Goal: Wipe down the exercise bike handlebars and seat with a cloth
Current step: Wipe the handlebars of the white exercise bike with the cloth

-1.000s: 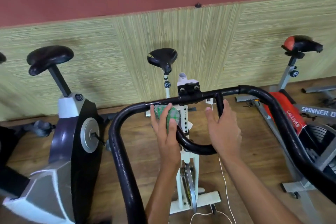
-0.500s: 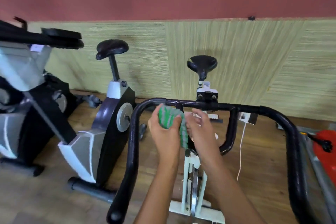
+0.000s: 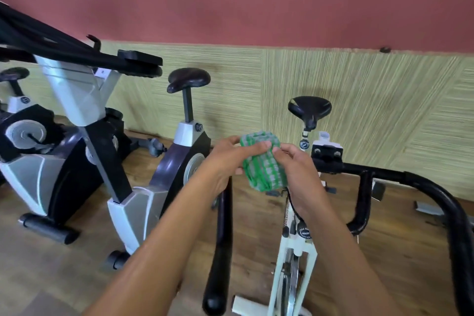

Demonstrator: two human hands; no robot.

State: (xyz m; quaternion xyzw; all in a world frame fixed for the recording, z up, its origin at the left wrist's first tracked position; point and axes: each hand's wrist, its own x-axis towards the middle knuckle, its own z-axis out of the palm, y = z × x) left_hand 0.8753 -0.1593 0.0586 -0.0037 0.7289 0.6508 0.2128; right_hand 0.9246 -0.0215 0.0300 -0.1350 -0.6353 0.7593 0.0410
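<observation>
A green and white checked cloth (image 3: 264, 161), bunched up, sits between both hands above the left end of the black handlebars (image 3: 415, 179). My left hand (image 3: 225, 161) grips it from the left, fingers curled over its top. My right hand (image 3: 297, 172) holds it from the right. The white bike's black seat (image 3: 309, 108) stands behind, near the wall. The left handlebar arm (image 3: 223, 238) runs down toward me below my left hand.
Two grey and black exercise bikes (image 3: 174, 182) (image 3: 38, 161) stand to the left on the wooden floor, one with a black seat (image 3: 188, 79). A green textured wall panel (image 3: 384, 115) runs behind. The white bike frame (image 3: 292, 259) drops between my forearms.
The view has swung left, bringing more bikes into sight. Both hands have lifted the cloth off the bar and now hold it together above the handlebar.
</observation>
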